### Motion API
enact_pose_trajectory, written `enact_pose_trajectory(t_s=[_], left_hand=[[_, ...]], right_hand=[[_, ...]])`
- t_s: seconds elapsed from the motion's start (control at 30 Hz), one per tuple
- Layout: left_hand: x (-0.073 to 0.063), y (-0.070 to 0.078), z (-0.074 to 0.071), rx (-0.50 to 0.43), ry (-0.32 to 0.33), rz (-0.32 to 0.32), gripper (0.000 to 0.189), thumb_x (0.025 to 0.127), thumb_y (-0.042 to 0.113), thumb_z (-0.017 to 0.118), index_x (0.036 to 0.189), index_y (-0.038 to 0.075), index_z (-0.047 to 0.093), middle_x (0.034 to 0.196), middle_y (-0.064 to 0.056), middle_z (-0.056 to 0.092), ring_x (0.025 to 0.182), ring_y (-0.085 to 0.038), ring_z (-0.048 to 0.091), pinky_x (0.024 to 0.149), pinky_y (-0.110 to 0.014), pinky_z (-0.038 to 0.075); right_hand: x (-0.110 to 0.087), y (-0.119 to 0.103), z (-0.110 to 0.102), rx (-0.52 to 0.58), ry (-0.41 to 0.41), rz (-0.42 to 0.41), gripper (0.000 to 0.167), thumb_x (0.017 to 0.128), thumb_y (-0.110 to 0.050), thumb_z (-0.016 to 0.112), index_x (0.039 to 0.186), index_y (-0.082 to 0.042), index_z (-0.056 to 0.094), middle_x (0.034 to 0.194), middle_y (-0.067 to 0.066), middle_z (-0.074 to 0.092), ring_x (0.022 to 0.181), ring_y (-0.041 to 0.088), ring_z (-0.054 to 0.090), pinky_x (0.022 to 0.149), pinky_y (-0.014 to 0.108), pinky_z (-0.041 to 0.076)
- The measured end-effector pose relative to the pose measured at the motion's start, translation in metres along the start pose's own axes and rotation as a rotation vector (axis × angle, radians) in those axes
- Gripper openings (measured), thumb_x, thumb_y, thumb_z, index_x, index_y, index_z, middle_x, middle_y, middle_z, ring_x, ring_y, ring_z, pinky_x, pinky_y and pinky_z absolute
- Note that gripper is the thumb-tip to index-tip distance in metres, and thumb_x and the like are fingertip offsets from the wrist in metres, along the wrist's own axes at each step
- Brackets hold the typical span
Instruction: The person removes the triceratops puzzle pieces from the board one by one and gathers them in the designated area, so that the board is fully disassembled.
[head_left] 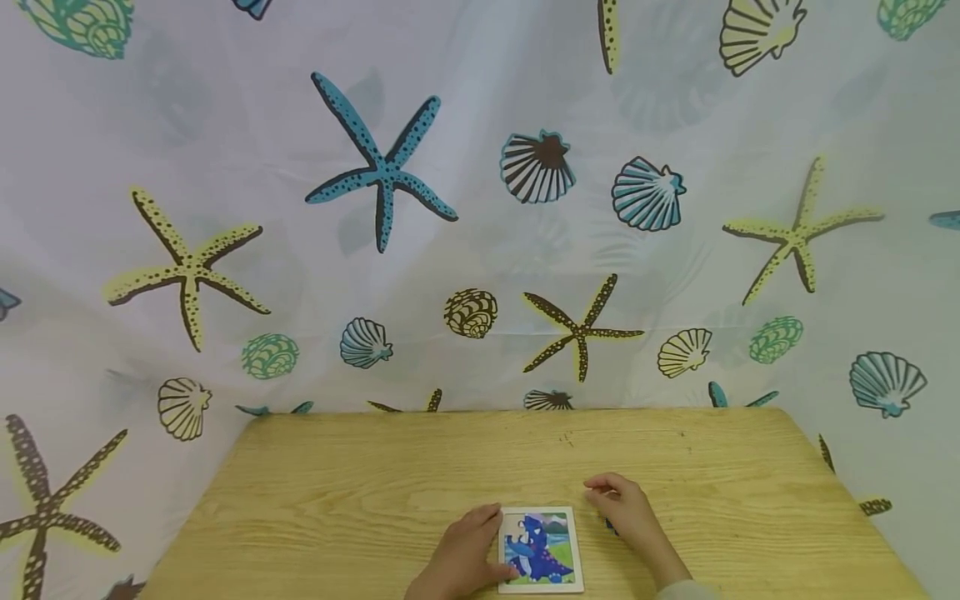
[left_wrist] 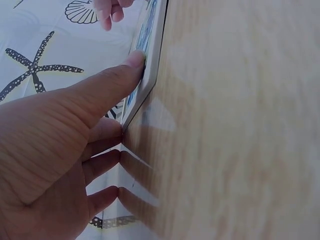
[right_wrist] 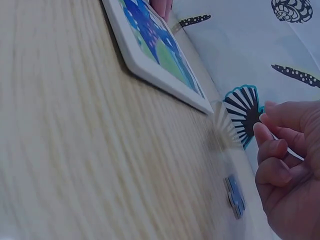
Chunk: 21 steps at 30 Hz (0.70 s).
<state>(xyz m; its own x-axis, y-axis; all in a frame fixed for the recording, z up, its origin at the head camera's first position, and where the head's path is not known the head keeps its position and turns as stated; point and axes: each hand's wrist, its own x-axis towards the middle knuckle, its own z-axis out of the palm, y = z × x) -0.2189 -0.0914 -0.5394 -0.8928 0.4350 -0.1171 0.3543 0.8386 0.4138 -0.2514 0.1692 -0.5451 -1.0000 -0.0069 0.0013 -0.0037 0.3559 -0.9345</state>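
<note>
A square jigsaw puzzle [head_left: 540, 550] in a white frame lies flat on the table and pictures a blue-purple dinosaur. Pale backing shows at the picture's upper left. At its left side, my left hand [head_left: 467, 552] holds it, thumb over the picture and a finger against the frame's edge. My right hand [head_left: 628, 515] hovers to the right of the frame with its fingers curled and the thumb and index fingertips close together. Nothing shows between them. Below that hand, blue puzzle pieces [right_wrist: 235, 196] lie on the wood, partly hidden in the head view.
The light wooden table [head_left: 360, 492] reaches back to a white curtain [head_left: 465, 108] printed with starfish and shells. This cloth also hangs along the left and right sides of the table.
</note>
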Motion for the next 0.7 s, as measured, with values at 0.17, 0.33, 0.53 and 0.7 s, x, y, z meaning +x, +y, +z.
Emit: enact_pose_trajectory(t_s=[0.17, 0.33, 0.53, 0.7], left_hand=[[-0.001, 0.0, 0.001, 0.008, 0.012, 0.005, 0.084, 0.075, 0.05, 0.074, 0.136, -0.001, 0.049, 0.142, -0.012, 0.045, 0.13, -0.03, 0.041, 0.104, -0.049, 0.037], [-0.001, -0.001, 0.002, 0.007, 0.019, 0.011, 0.085, 0.075, 0.052, 0.074, 0.136, -0.001, 0.049, 0.142, -0.012, 0.045, 0.131, -0.03, 0.04, 0.105, -0.049, 0.036], [-0.002, 0.001, 0.0, 0.023, 0.017, 0.024, 0.083, 0.075, 0.05, 0.075, 0.135, -0.001, 0.049, 0.142, -0.013, 0.045, 0.131, -0.03, 0.041, 0.104, -0.05, 0.037], [-0.005, 0.001, -0.002, 0.016, 0.024, 0.024, 0.082, 0.076, 0.049, 0.075, 0.135, -0.001, 0.049, 0.142, -0.013, 0.045, 0.131, -0.031, 0.04, 0.104, -0.05, 0.036]], right_hand=[[0.0, -0.007, 0.018, -0.008, -0.091, -0.049, 0.019, 0.089, -0.013, 0.065, 0.102, 0.001, 0.066, 0.089, 0.004, 0.061, 0.077, 0.014, 0.054, 0.064, 0.021, 0.048], [-0.002, -0.008, 0.034, -0.07, -0.22, -0.106, 0.022, 0.09, -0.019, 0.066, 0.103, -0.002, 0.066, 0.09, 0.001, 0.062, 0.078, 0.013, 0.056, 0.067, 0.021, 0.049], [-0.005, -0.01, 0.045, -0.16, -0.296, -0.151, 0.018, 0.088, -0.021, 0.068, 0.102, -0.008, 0.068, 0.092, -0.003, 0.062, 0.084, 0.011, 0.055, 0.072, 0.023, 0.048], [-0.004, -0.016, 0.05, -0.244, -0.34, -0.231, 0.013, 0.087, -0.016, 0.068, 0.099, -0.011, 0.07, 0.089, -0.002, 0.058, 0.083, 0.012, 0.052, 0.072, 0.026, 0.045]])
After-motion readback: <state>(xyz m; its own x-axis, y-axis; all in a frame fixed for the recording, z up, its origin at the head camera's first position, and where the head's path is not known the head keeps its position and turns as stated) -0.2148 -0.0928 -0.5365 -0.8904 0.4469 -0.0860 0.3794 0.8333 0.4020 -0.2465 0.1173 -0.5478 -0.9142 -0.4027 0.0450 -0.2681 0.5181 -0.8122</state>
